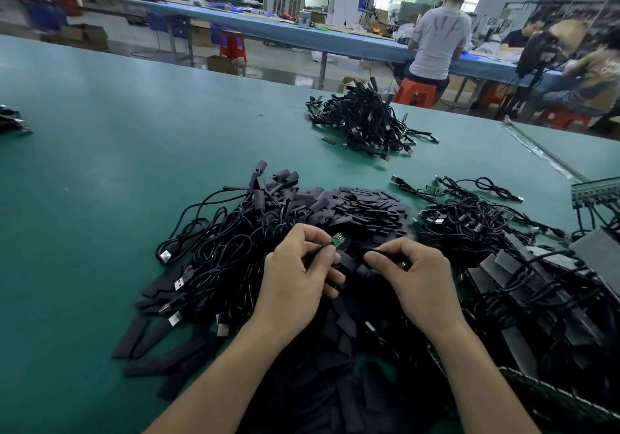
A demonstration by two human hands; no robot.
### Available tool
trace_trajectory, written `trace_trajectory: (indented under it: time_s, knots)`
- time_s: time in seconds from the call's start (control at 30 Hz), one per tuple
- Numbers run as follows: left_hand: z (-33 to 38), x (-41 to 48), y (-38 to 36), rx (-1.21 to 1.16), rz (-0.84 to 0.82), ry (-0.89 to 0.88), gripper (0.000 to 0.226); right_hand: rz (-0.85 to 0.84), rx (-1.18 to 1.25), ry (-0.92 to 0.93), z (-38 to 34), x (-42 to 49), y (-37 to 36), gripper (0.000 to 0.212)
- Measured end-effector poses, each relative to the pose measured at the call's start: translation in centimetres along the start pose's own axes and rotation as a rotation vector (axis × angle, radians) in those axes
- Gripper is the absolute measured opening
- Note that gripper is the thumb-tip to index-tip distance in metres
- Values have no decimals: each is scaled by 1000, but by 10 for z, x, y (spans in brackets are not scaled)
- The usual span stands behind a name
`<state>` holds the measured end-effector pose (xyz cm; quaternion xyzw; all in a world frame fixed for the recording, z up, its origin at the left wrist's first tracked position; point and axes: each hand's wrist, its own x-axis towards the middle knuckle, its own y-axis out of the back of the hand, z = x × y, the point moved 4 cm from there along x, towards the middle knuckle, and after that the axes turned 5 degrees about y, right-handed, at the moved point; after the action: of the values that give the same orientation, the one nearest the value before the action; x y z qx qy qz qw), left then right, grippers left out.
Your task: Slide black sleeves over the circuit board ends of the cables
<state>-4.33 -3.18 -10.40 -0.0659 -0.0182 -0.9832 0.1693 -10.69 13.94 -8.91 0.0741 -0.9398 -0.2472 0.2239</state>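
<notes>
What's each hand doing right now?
Left hand: pinches a cable just behind its green circuit board.
Right hand: pinches a black piece, probably a sleeve.

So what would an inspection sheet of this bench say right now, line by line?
Surface: green table, heavily covered near the person.
Job's things: loose sleeves heaped mid-table; one bare green board, not yet sleeved.
Clutter: flat grey strips under wires at the right.
Hands: left hand pinches a cable just behind the board; right hand pinches what looks like a sleeve.
Cables: tangled piles at left, at right and farther back.
Surroundings: people on orange stools at a blue bench.
</notes>
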Motion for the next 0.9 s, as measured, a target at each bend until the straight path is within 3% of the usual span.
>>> trace_trajectory:
  time_s: [0.17,0.4,0.63,0.77,0.9]
  knots:
    - [1,0,0,2,1,-9,25,52,63,95,-8,-3,6,31]
    - [2,-2,-2,20,-75,-27,35,-61,235,140,-16,-13,5,27]
    - [0,-3,-2,-53,-117,-2,21,-109,263,111,-12,-16,-4,25]
    - [0,-2,-3,-31,-113,7,22,-111,140,211,-19,-17,-5,36]
    - [-1,-2,-4,-1,-134,12,22,-126,-36,338,-22,-16,-3,32]
